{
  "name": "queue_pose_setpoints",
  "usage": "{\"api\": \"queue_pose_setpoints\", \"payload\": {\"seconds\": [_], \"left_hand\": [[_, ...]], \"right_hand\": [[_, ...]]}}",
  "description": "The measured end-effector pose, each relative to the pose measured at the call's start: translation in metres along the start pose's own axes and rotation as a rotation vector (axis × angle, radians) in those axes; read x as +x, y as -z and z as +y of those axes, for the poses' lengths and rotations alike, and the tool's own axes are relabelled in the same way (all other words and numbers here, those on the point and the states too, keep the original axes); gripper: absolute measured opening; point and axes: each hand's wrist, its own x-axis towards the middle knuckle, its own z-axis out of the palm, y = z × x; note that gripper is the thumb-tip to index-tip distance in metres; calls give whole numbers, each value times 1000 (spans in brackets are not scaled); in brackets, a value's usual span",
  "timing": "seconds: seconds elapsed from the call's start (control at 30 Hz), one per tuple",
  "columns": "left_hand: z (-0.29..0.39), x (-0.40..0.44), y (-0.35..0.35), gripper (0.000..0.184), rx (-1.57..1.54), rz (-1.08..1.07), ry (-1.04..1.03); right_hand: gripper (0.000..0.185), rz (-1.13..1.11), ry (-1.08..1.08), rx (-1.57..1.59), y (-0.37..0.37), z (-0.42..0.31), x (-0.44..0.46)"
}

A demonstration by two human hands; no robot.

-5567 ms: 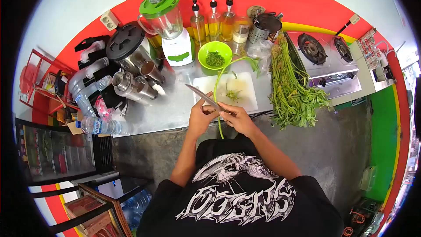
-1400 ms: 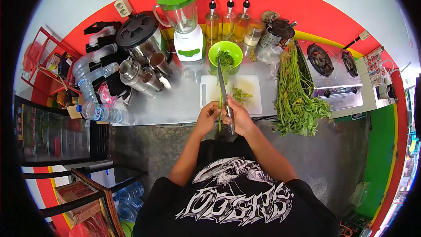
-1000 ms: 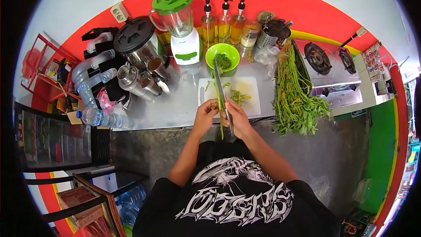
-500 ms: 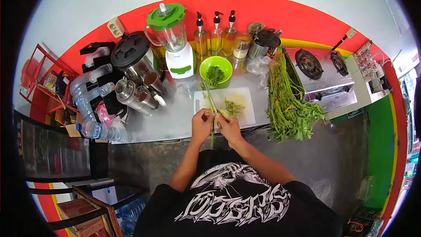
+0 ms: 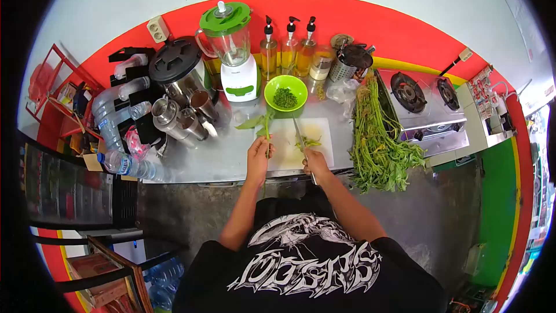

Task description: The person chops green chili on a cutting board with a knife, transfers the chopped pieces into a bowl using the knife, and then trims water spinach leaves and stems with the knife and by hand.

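Observation:
My left hand point(image 5: 259, 153) is closed around a leafy green stem point(image 5: 266, 128), held upright at the left edge of the cutting board, its leaves spreading toward the bowl. In my right hand point(image 5: 315, 163) is a knife point(image 5: 298, 131), its long blade pointing away from me over the white cutting board point(image 5: 321, 150). Blade and stem are apart. Some cut green pieces point(image 5: 311, 141) lie on the board, partly behind the blade. Just beyond stands a lime-green bowl point(image 5: 269, 97) with small chopped greens point(image 5: 285, 98) inside.
A large bunch of leafy stems point(image 5: 376, 145) hangs over the counter's front edge, beside the gas stove point(image 5: 431, 110). Behind the bowl are pump bottles point(image 5: 288, 52) and a blender point(image 5: 240, 78). Metal pitchers point(image 5: 174, 119) and a water bottle point(image 5: 130, 165) stand or lie at left.
My hands have moved apart: the left slightly left with the stem, the right rightward with the knife. The blade has left the stem, and the leafy top has moved off the bowl.

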Motion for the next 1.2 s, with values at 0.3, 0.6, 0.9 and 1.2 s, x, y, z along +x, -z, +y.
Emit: {"api": "queue_pose_setpoints", "payload": {"seconds": [0.3, 0.6, 0.9, 1.2], "left_hand": [[-11, 3, 8, 16, 115, -64, -83], [-1, -3, -3, 11, 230, -211, -129], [22, -27, -14, 15, 591, -169, -398], [23, -39, -6, 12, 732, -77, -544]], "right_hand": [[37, -78, 183, -39, -7, -5, -33], [50, -107, 673, -421, -42, -48, -88], [51, 53, 859, -611, -57, -46, -93], [49, 142, 997, -709, -66, -32, -93]]}}
